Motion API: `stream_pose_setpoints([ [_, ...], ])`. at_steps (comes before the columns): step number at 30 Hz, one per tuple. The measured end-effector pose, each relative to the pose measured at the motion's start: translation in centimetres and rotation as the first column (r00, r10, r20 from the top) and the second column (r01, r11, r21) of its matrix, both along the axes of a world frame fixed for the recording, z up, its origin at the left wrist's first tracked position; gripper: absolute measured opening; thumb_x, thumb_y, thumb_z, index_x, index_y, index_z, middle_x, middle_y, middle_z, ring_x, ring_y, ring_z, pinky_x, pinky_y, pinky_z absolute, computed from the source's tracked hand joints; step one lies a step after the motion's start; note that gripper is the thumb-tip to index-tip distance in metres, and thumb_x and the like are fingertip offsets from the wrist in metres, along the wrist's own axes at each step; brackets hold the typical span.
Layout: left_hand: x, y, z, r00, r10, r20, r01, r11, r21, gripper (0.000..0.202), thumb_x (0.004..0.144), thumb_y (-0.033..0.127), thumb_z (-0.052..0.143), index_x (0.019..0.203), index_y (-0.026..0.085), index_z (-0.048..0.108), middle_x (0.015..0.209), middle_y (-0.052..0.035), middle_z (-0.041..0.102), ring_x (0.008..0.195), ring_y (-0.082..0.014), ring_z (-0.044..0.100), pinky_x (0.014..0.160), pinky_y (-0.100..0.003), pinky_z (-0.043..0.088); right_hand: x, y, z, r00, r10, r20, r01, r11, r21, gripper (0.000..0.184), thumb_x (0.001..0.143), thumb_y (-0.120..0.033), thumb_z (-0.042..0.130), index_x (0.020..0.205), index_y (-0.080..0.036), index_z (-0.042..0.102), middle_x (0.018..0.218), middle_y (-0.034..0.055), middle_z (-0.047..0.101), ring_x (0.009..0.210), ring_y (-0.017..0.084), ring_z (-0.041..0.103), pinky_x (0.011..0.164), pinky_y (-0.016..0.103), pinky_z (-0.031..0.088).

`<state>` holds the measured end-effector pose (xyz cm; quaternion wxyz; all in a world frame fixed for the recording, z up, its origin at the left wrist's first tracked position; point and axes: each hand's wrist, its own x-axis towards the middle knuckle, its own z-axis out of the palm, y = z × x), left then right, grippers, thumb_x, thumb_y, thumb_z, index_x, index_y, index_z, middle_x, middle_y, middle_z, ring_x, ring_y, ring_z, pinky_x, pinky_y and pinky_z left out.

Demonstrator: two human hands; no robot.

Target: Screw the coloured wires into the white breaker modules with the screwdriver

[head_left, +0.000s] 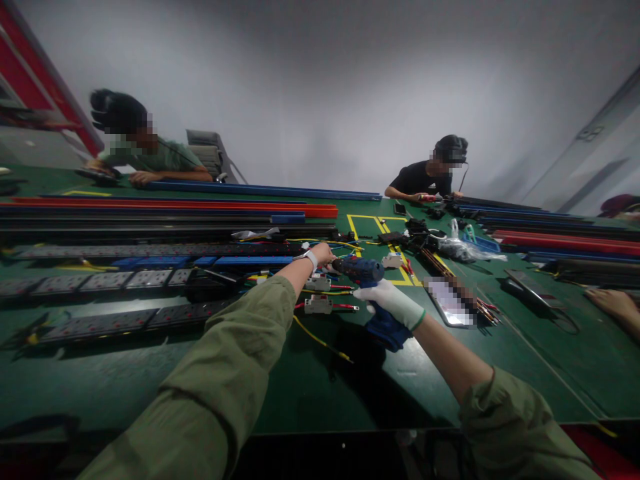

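Olive sleeves (235, 373) of the worker sat nearest the lens. Under the blue drill (360, 269), the landmark, ran the green table (310, 393). Long black socket strips (150, 252) lay left of the drill, with red and blue rails (200, 208) beyond them. One co-worker (155, 160) leaned far behind-left of the drill, a second person (423, 180) behind-right. Gloved in white, the right hand (387, 300) was wrapped tight round the drill's handle, holding it over the table, nose pointing left. Bare, the left hand (323, 255) sat at the drill's nose, fingers curled; couldn't tell if it gripped anything. Just below-left of the drill lay a white breaker module (319, 305), and a yellow wire (320, 340) lay nearer the camera.
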<state>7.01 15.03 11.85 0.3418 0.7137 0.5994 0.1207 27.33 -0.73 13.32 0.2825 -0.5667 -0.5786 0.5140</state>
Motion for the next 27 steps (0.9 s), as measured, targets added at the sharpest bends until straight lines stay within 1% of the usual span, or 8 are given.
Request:
stream_pose_setpoints([
  [5,0.1,0.2,0.0,1.0,-0.007,-0.008,0.007,1.0,0.002,0.026,0.092,0.033,0.075,0.095,0.008,0.082,0.072,-0.0099,0.078,0.068,-0.0167,0.073,0.065,-0.019,0.057,-0.1,-0.1,0.1,0.999,-0.035,-0.025,0.034,0.998,-0.052,0.024,0.079,-0.03,0.079,0.082,-0.019,0.058,0.062,-0.0044,0.055,0.048,0.01,0.051,0.045,0.022,0.037],
  [8,0.1,0.6,-0.4,1.0,-0.009,-0.013,0.009,1.0,0.003,0.025,0.093,0.032,0.073,0.095,0.008,0.082,0.071,-0.0098,0.077,0.07,-0.0172,0.074,0.066,-0.019,0.056,-0.1,-0.1,0.0,0.999,-0.047,-0.024,0.046,0.997,-0.062,0.024,0.078,-0.029,0.079,0.08,-0.019,0.057,0.064,-0.0035,0.056,0.049,0.01,0.052,0.046,0.022,0.039],
  [10,0.1,1.0,-0.7,1.0,-0.011,-0.014,0.011,1.0,0.004,0.025,0.093,0.031,0.073,0.094,0.008,0.082,0.07,-0.0097,0.077,0.069,-0.0168,0.073,0.065,-0.018,0.056,-0.1,0.0,-0.1,0.999,-0.045,-0.02,0.044,0.997,-0.059,0.023,0.079,-0.028,0.078,0.08,-0.019,0.057,0.063,-0.0038,0.055,0.048,0.009,0.052,0.045,0.021,0.038],
  [14,0.1,1.7,-1.7,1.0,-0.018,-0.013,0.018,1.0,0.007,0.024,0.096,0.028,0.069,0.088,0.008,0.08,0.07,-0.009,0.076,0.066,-0.0137,0.071,0.062,-0.016,0.052,-0.2,0.0,-0.3,0.999,-0.021,-0.045,0.021,1.0,-0.02,0.019,0.08,-0.026,0.077,0.087,-0.019,0.06,0.058,-0.0055,0.053,0.045,0.008,0.047,0.043,0.02,0.035],
  [17,0.1,1.9,-2.1,1.0,-0.01,0.008,0.01,1.0,0.014,0.024,0.095,0.027,0.07,0.084,0.008,0.078,0.069,-0.009,0.076,0.062,-0.0117,0.068,0.059,-0.014,0.05,-0.3,0.0,-0.3,0.999,-0.017,-0.042,0.016,1.0,-0.004,0.018,0.081,-0.026,0.076,0.087,-0.018,0.061,0.056,-0.0054,0.052,0.045,0.008,0.045,0.043,0.019,0.034],
  [19,0.0,1.8,-2.0,1.0,0.004,0.024,-0.004,1.0,0.009,0.024,0.094,0.029,0.072,0.085,0.007,0.078,0.068,-0.0088,0.075,0.061,-0.0117,0.067,0.059,-0.015,0.051,-0.3,-0.1,-0.2,0.999,-0.02,-0.028,0.019,1.0,-0.005,0.018,0.081,-0.027,0.076,0.088,-0.018,0.061,0.056,-0.0051,0.053,0.046,0.009,0.046,0.043,0.019,0.035],
  [22,0.0,1.3,-1.5,0.999,0.011,0.037,-0.011,1.0,-0.005,0.025,0.093,0.032,0.075,0.09,0.007,0.079,0.064,-0.0081,0.074,0.061,-0.0131,0.069,0.061,-0.016,0.053,-0.3,-0.1,0.1,1.0,-0.017,-0.022,0.018,1.0,0.001,0.018,0.081,-0.026,0.076,0.09,-0.018,0.062,0.057,-0.0046,0.055,0.046,0.009,0.047,0.044,0.02,0.035],
  [27,-0.1,0.6,-0.7,0.999,-0.001,0.039,0.0,0.999,0.033,0.026,0.091,0.034,0.077,0.089,0.008,0.08,0.066,-0.0083,0.075,0.063,-0.0145,0.07,0.063,-0.018,0.055,-0.4,-0.4,0.6,0.999,-0.036,-0.012,0.035,0.999,-0.015,0.019,0.081,-0.026,0.077,0.086,-0.019,0.061,0.057,-0.0044,0.054,0.046,0.009,0.047,0.043,0.019,0.035],
])
